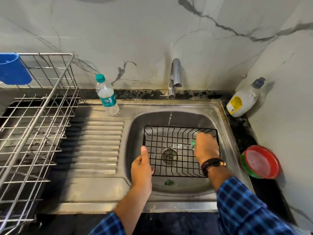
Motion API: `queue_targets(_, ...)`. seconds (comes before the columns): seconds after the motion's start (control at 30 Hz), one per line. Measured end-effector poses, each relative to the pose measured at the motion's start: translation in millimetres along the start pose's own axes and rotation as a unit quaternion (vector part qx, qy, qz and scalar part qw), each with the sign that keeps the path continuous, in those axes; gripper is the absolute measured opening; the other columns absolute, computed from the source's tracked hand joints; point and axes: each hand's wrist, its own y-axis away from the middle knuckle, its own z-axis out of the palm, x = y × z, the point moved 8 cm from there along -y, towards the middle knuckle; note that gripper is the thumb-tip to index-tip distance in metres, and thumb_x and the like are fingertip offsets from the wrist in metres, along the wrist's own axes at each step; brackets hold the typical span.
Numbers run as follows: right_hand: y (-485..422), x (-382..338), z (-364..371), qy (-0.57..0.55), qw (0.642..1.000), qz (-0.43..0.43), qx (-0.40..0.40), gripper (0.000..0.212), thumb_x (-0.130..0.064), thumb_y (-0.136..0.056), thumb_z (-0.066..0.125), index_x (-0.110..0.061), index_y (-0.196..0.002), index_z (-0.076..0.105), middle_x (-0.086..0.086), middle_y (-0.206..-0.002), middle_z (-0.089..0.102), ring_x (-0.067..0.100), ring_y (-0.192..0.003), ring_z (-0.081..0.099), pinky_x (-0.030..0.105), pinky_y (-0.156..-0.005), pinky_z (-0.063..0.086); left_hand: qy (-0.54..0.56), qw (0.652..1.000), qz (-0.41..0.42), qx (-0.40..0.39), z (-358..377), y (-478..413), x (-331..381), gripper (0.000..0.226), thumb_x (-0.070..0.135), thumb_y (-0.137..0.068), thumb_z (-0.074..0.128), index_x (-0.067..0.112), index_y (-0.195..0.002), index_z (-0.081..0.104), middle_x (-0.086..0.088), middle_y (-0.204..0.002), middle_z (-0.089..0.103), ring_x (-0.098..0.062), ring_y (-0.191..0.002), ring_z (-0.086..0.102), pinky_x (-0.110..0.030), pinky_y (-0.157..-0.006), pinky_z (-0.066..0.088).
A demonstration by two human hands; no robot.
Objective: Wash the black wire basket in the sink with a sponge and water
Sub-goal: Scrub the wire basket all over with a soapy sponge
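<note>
The black wire basket [171, 141] sits in the steel sink [135, 126], over the drain. My left hand [142, 168] grips the basket's near-left rim, thumb up along the left edge. My right hand [205, 147] is inside the basket at its right side and holds a green sponge [193, 143], of which only a small bit shows past the fingers. A thin stream of water falls from the tap [176, 77] onto the basket's far edge.
A steel dish rack [39, 119] with a blue cup [14, 69] stands on the left. A water bottle [106, 94] stands behind the drainboard. A soap bottle [243, 99] and a red-green bowl [260, 161] sit on the right counter. A green scrap [169, 182] lies in the sink.
</note>
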Motion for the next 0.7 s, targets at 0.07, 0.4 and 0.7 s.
queue_targets(0.07, 9, -17, 7, -0.05, 0.999, 0.009, -0.003, 0.02, -0.003, -0.099, 0.047, -0.006, -0.105, 0.065, 0.014, -0.107, 0.07, 0.03, -0.098, 0.067, 0.031, -0.071, 0.047, -0.007, 1.0, 0.004, -0.003, 3, 0, 3, 0.047, 0.063, -0.094, 0.048, 0.019, -0.078, 0.053, 0.007, -0.078, 0.049, -0.011, -0.072, 0.048, -0.054, -0.09, 0.057)
queue_targets(0.4, 24, -118, 15, -0.087, 0.98, -0.176, -0.019, 0.017, -0.014, -0.101, 0.05, -0.008, -0.108, 0.065, 0.011, -0.11, 0.067, 0.026, -0.101, 0.066, 0.03, -0.079, 0.053, 0.032, 0.999, -0.026, -0.027, 12, 5, -4, 0.089, 0.079, -0.072, 0.047, 0.003, -0.112, 0.07, -0.008, -0.108, 0.07, -0.023, -0.101, 0.064, -0.048, -0.084, 0.058)
queue_targets(0.7, 29, -66, 16, 0.029, 0.978, -0.203, -0.043, 0.016, -0.014, -0.096, 0.063, -0.014, -0.111, 0.066, 0.006, -0.109, 0.065, 0.024, -0.103, 0.066, 0.033, -0.088, 0.054, 0.025, 0.999, -0.019, -0.02, 17, 9, 5, 0.058, 0.066, -0.092, 0.05, 0.009, -0.093, 0.062, 0.001, -0.089, 0.059, -0.012, -0.077, 0.053, -0.048, -0.088, 0.055)
